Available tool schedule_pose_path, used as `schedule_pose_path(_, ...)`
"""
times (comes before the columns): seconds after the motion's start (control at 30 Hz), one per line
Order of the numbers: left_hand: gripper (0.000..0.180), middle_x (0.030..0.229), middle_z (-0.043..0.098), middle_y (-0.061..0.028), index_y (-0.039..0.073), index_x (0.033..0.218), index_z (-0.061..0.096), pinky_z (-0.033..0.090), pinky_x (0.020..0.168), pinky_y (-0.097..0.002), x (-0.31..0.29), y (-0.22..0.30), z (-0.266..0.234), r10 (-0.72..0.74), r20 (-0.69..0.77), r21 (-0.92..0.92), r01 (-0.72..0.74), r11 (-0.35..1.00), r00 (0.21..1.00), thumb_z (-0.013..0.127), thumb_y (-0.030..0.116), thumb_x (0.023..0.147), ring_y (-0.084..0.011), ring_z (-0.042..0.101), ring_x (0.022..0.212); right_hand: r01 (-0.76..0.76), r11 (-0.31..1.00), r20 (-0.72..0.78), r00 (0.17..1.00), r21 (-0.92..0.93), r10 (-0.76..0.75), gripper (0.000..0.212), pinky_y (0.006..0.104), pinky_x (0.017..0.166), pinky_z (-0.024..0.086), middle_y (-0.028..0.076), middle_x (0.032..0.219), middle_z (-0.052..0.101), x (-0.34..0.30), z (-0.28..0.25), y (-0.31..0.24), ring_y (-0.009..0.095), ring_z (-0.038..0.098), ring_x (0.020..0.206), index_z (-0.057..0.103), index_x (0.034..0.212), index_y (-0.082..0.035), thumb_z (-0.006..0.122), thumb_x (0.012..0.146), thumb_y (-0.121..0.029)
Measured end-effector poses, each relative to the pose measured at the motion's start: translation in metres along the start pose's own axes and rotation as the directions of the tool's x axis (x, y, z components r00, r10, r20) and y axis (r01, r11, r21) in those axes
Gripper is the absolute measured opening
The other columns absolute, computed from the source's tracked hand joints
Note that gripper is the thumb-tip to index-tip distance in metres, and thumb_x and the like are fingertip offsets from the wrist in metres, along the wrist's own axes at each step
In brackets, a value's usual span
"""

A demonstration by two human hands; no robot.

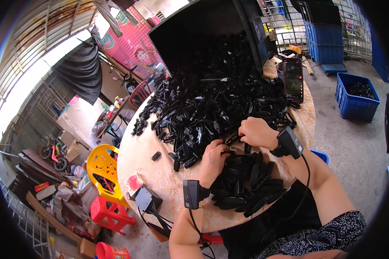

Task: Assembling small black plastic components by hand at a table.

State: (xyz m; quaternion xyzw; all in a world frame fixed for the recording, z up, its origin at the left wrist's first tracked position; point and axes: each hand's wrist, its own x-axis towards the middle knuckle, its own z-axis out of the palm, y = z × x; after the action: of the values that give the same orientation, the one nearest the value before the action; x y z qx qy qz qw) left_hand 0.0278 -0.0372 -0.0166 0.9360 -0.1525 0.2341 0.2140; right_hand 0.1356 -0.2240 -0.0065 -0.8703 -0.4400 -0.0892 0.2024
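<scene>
My left hand (212,162) is closed at the near edge of a big heap of small black plastic parts (199,114). A small dark piece (227,152) shows at its fingertips. To the right and a little farther off, my right hand (257,133) is curled, with a slim black part (232,140) at its fingers. The exact kind of these parts is too dark to make out. Close to me, below both hands, lies a smaller pile of longer black oval pieces (260,175). Both wrists carry black strapped-on devices with cables.
A round table (134,151) with a patterned cover bears everything. A large black bin (194,34) lies tipped behind the heap. A phone (293,80) stands at the right. Left are a grey box with cables (147,199), a yellow chair (101,168) and a red stool (110,216); right, a blue crate (356,101).
</scene>
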Motion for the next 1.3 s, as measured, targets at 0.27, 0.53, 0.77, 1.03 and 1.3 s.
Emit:
schedule_pose_path(0.27,0.016,0.102,0.058,-0.0174,0.001,0.087,0.057,0.047,0.081,-0.0387,-0.007,0.012,-0.001,-0.046,-0.025,0.042,0.047,0.998,0.999,0.064,-0.002,0.072,-0.0376,0.057,0.093,0.156,0.987,-0.248,0.956,-0.03,-0.159,0.013,0.0363,0.07,0.048,0.007,0.079,0.057,0.0,0.006,-0.008,0.026,0.055,0.082,0.06,0.072,-0.008,0.069,0.068,-0.016)
schedule_pose_path(0.53,0.009,0.083,0.061,-0.0079,-0.001,0.094,0.056,0.048,0.054,-0.0268,-0.005,0.004,-0.007,-0.37,-0.152,-0.42,0.279,0.864,0.917,0.049,0.003,0.091,-0.0141,0.06,0.06,0.476,0.728,-0.405,0.866,0.494,-0.292,0.013,0.0377,0.072,0.046,0.01,0.084,0.057,0.002,0.003,-0.042,0.03,0.057,0.083,0.057,0.083,-0.004,0.066,0.074,-0.006)
schedule_pose_path(0.77,0.028,0.095,0.063,-0.0112,-0.002,0.116,0.051,0.052,0.064,-0.0262,-0.007,0.017,-0.029,-0.528,0.224,-0.898,0.384,0.215,0.819,0.043,0.003,0.09,-0.0203,0.066,0.074,0.451,0.682,-0.421,0.878,0.576,-0.226,0.015,0.0313,0.069,0.05,0.01,0.088,0.06,-0.001,0.001,-0.045,0.025,0.061,0.08,0.06,0.09,-0.002,0.067,0.076,-0.002)
schedule_pose_path(1.03,0.035,0.109,0.061,-0.014,-0.005,0.126,0.047,0.052,0.085,-0.0306,-0.006,0.027,-0.033,-0.358,0.145,-0.952,0.229,0.205,0.922,0.049,0.004,0.092,-0.0216,0.064,0.095,0.331,0.599,-0.387,0.921,0.729,-0.038,0.014,0.0279,0.063,0.049,0.01,0.082,0.06,0.002,0.002,-0.042,0.018,0.061,0.071,0.062,0.092,0.0,0.065,0.079,-0.002)
schedule_pose_path(1.3,0.029,0.078,0.061,-0.0011,-0.003,0.111,0.059,0.045,0.058,-0.0189,-0.006,0.025,-0.03,-0.47,0.044,-0.796,0.315,0.517,0.882,0.065,0.002,0.083,-0.0072,0.057,0.067,0.254,0.581,-0.328,0.945,0.773,0.023,0.02,0.0244,0.067,0.05,0.005,0.088,0.064,-0.007,-0.01,-0.053,0.011,0.062,0.082,0.061,0.097,-0.002,0.067,0.078,-0.005)
